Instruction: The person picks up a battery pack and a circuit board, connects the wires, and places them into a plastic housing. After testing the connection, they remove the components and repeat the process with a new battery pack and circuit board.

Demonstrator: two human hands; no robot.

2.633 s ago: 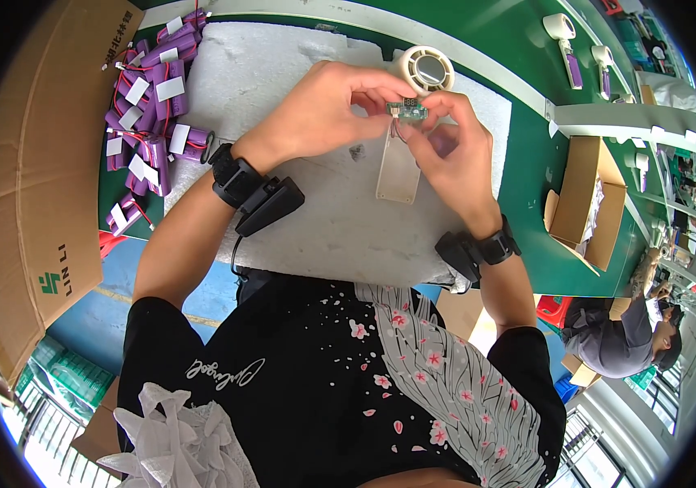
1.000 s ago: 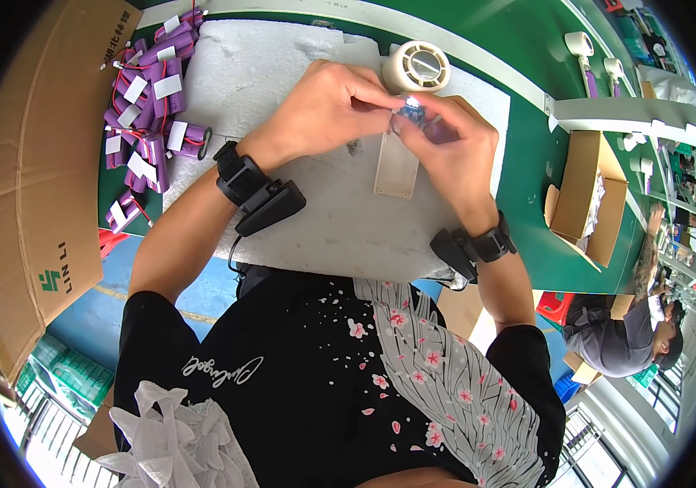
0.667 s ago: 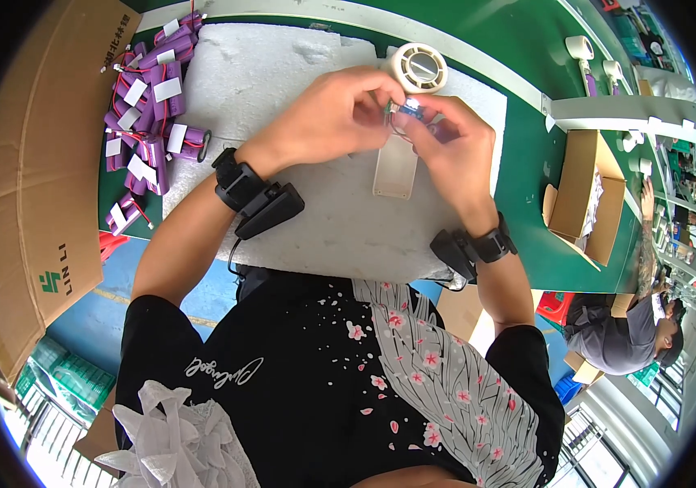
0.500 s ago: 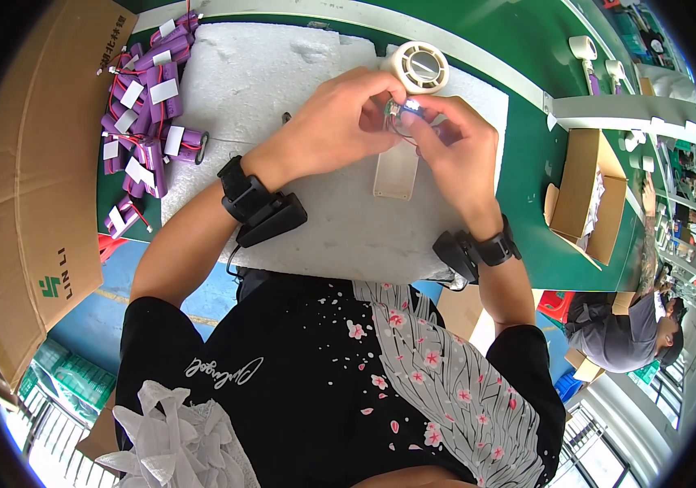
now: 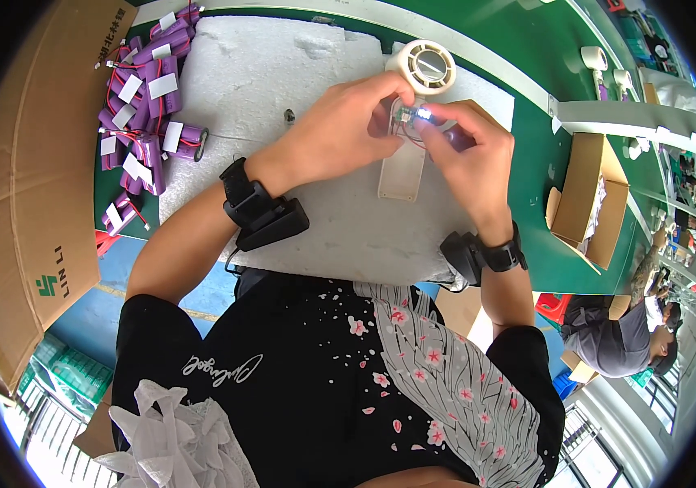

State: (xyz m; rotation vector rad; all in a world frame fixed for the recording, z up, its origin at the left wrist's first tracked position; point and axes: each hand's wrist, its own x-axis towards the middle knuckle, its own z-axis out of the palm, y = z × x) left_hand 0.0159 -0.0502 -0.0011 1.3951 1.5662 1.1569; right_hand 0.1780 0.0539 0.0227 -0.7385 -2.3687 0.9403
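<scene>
A small green circuit board (image 5: 404, 116) with a bright light glowing at its right end sits between my hands. My right hand (image 5: 476, 159) pinches the lit end between thumb and forefinger. My left hand (image 5: 340, 122) curls around the board's left side, thumb and forefinger bent; what its fingertips grip is hidden. Thin wires loop down from the board. Under and behind the hands lies a white handheld fan casing: its round head (image 5: 426, 67) is at the far side, and its open handle shell (image 5: 401, 176) points toward me.
A white foam sheet (image 5: 324, 220) covers the green bench (image 5: 533, 191). Purple battery packs (image 5: 153, 150) with red wires are heaped on the left beside a tall cardboard box (image 5: 31, 195). An opened carton (image 5: 580, 191) stands on the right. Another person (image 5: 620, 337) sits beyond it.
The light on the board now shines brighter. My right hand and the board have shifted slightly right and down, exposing more board. The fan casing appears slightly farther right.
</scene>
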